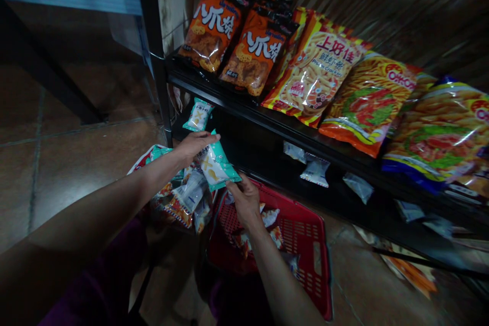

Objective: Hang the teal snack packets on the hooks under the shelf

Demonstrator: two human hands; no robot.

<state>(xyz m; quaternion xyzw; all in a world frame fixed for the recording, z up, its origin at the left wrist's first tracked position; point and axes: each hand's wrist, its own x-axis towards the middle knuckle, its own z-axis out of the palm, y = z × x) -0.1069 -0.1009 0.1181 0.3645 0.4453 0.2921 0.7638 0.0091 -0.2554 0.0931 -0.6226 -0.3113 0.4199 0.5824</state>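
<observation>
Teal-and-white snack packet (217,162) is sitting between both hands; left hand (195,146) is pinching its upper end, nearly closed, thumb on top; right hand (246,198) is pinching the lower corner, thumb and fingers almost together. Matching packet (198,114) is lying just beyond left hand on the lower shelf (248,140). Loose packets (189,193) are piling below left hand, red basket (321,285) is sitting under right hand, larger snack bags (313,76) are leaning beyond both hands

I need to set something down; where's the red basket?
In the head view, the red basket is low, right of centre, by the black shelf, partly behind the right hand.
</observation>
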